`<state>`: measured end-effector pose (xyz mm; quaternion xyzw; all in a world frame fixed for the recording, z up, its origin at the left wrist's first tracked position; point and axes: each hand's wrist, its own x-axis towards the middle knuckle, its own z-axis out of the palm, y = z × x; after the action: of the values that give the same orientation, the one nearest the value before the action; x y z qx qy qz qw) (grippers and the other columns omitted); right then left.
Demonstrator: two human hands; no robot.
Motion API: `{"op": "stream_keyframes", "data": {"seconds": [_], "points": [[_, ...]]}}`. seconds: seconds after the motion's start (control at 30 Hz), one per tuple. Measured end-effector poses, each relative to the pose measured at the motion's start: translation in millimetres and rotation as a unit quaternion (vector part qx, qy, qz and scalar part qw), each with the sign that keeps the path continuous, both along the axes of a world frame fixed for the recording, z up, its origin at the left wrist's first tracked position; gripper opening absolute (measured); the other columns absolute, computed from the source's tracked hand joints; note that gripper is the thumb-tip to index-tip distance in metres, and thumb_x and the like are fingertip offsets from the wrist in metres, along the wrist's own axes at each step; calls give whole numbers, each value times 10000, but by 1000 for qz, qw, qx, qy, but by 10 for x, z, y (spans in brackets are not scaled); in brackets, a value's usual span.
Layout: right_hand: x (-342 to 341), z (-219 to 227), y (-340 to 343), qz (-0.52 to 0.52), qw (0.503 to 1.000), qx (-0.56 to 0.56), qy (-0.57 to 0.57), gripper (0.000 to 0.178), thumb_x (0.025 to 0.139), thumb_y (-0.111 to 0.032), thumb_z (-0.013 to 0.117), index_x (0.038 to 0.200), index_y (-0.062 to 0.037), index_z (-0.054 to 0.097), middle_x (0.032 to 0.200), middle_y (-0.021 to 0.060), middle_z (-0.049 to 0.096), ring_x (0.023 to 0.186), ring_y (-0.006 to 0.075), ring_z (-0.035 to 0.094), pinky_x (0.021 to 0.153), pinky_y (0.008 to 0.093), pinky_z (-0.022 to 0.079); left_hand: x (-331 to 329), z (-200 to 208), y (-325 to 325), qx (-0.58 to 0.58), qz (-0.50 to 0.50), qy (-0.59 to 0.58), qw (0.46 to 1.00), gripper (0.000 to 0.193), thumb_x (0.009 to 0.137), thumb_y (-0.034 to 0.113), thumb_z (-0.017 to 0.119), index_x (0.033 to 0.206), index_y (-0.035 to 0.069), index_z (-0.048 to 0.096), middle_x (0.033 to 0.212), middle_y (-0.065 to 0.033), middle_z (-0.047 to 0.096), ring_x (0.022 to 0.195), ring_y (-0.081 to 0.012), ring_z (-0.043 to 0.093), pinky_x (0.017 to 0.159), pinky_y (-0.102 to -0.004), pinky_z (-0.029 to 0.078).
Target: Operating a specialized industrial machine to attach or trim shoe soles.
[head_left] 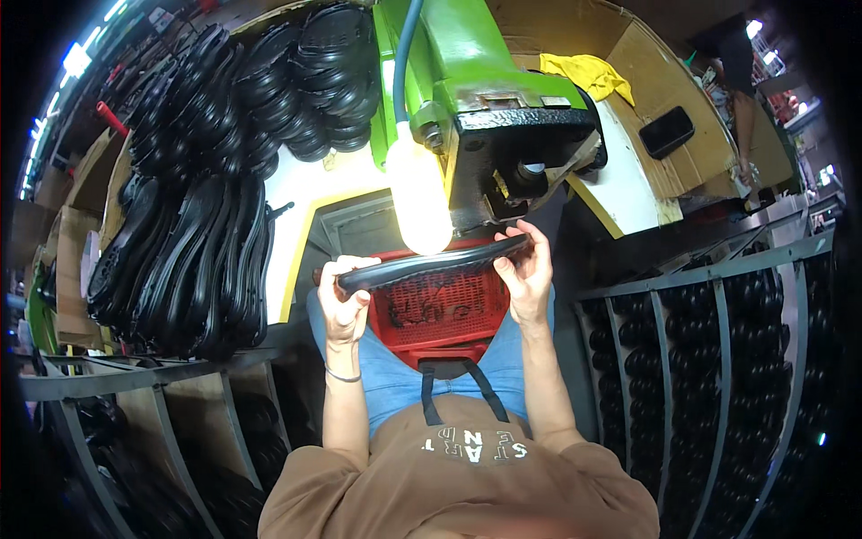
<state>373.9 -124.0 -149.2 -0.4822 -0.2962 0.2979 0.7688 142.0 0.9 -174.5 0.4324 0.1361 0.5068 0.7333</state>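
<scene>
Between my two hands I hold a black shoe sole [409,268] edge-on, stretched across in front of me. My left hand [343,301] grips its left end, fingers behind and thumb in front. At the other end my right hand [526,274] pinches it between thumb and fingers, a little higher than the left. Just above the sole hangs a glowing lamp bulb [419,193] on a grey cable. Behind it stands a green machine [489,49] with a black head [512,135]. Below the sole, between my knees, sits a red plastic basket [431,328] with dark scraps inside.
Stacks of black soles [197,260] cover the white table at left. A yellow cloth [588,76] and a black rectangular object [667,133] lie in the cardboard at right. Metal racks [718,359] with black soles flank me. A person's arm [743,130] shows far right.
</scene>
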Motion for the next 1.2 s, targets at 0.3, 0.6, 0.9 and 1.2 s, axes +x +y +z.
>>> {"op": "stream_keyframes", "data": {"seconds": [0.3, 0.6, 0.9, 1.2], "points": [[42, 109, 110, -12, 1000, -7, -5, 571, 778, 55, 711, 1280, -4, 445, 1112, 68, 548, 1005, 141, 564, 877, 257, 489, 14, 56, 99, 25, 47, 25, 998, 402, 732, 122, 795, 1008, 18, 522, 989, -86, 557, 890, -153, 530, 820, -265, 433], [-186, 204, 267, 7, 998, -57, -10, 628, 697, 93, 745, 1235, 29, 428, 1016, 107, 591, 946, 178, 606, 849, 309, 530, -242, -92, 53, -47, 37, -17, 998, 432, 749, 157, 789, 1042, 58, 489, 1017, -80, 517, 960, -206, 546, 903, -408, 462], [-524, 213, 274, 12, 992, -6, -128, 854, 659, 40, 809, 1349, 24, 305, 1170, 152, 529, 1057, 232, 582, 934, 348, 483, -440, -605, -3, -126, -28, -141, 982, 410, 675, 75, 822, 987, 146, 565, 1251, -77, 512, 1289, -298, 414, 1052, -561, 353], [-308, 13, 51, 8, 1000, 4, -16, 931, 698, 107, 728, 1459, -63, 219, 1334, 154, 393, 1223, 247, 441, 1016, 362, 427, -214, -409, -4, -80, -58, -120, 988, 404, 669, 50, 815, 954, 112, 536, 1249, -125, 498, 1283, -297, 417, 1068, -454, 377]]}}
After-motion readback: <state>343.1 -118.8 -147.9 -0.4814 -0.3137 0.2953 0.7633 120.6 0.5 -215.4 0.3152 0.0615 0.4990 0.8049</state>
